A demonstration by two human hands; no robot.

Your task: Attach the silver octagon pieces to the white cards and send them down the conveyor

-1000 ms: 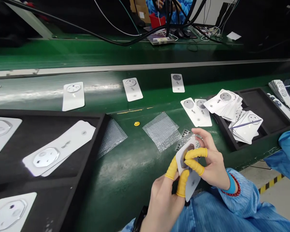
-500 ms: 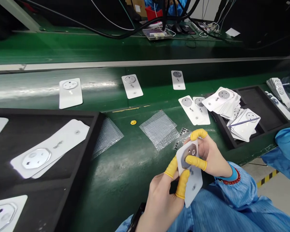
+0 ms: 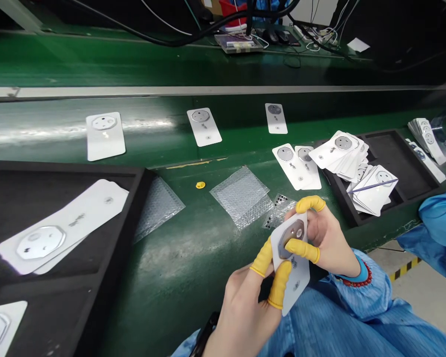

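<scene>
A white rounded panel (image 3: 296, 277) with a grey octagonal inset is held tilted in front of me by both hands. My left hand (image 3: 250, 297) pinches its left edge between thumb and forefinger, both in yellow finger cots. At the upper right edge, my right hand (image 3: 325, 238) grips the panel too, its thumb lying over the inset and its forefinger behind the top corner. Just beyond the hands lie clear bubble-wrap bags (image 3: 241, 193) and a small clear bag of black dots (image 3: 280, 210). A loose yellow finger cot (image 3: 200, 185) sits on the green surface.
On the left stands a black tray (image 3: 70, 302) with white panels (image 3: 76, 218). A second black tray (image 3: 388, 148) at the right holds fanned panel stacks (image 3: 340, 153). Single panels (image 3: 106, 136) lie along the green belt (image 3: 152, 134). A blue sleeve (image 3: 440, 223) of another person shows at far right.
The view has shifted slightly, so the left tray and belt panels sit a little differently in frame. Both hands keep the same grip on the panel.
</scene>
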